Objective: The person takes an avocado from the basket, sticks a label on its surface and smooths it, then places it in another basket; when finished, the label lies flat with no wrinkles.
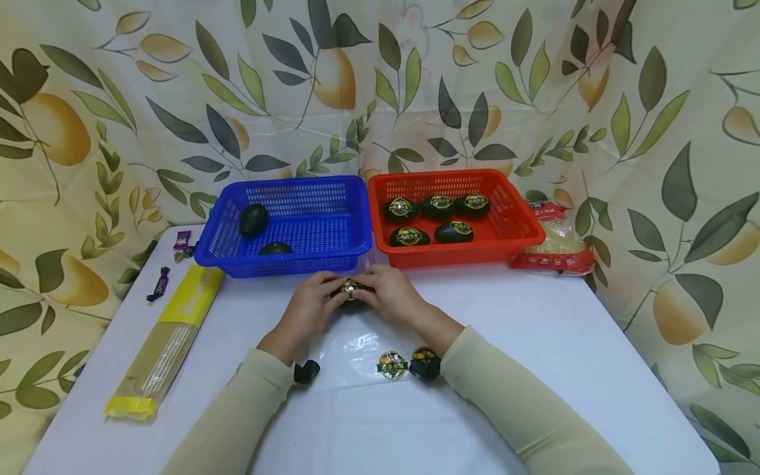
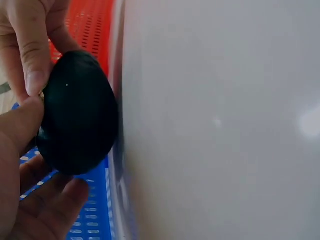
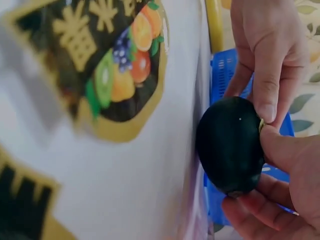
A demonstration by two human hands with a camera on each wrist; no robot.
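Note:
Both hands hold one dark green avocado above the white table, in front of the baskets. My left hand grips it from the left, my right hand from the right. Fingers curl about its ends, and the thumbs press the side bearing a black-and-gold fruit sticker. In both wrist views the avocado's bare, smooth side shows; the sticker is mostly hidden there. Below the hands lies a clear plastic sheet with a round fruit sticker near its right end. Another similar sticker shows at the right wrist.
A blue basket holds two avocados without visible stickers. The red basket beside it holds several stickered avocados. A yellow noodle packet and small purple-wrapped sweets lie left. A red-and-clear food bag sits right of the red basket.

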